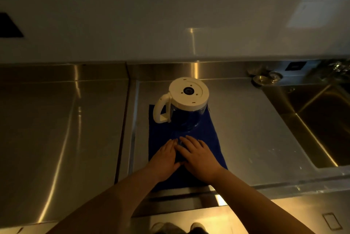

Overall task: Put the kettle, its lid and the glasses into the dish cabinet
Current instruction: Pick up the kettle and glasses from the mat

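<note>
The kettle (186, 107) stands upside down on a blue cloth (206, 135) on the steel counter. Its white round base faces up, its body is clear glass, and its white handle points left. No lid is in sight. My left hand (164, 160) and my right hand (198, 156) lie side by side on the cloth just in front of the kettle, fingers fairly straight and pointing away from me. Between the two hands sits a dark, seemingly clear thing (179, 155) that both hands touch; I cannot make out whether it is a glass.
A steel sink (322, 120) opens at the right. Small round shiny items (265, 78) sit at its back left corner, too dim to identify. A white wall panel (170, 16) rises behind the counter. Bare steel counter (56, 120) stretches to the left.
</note>
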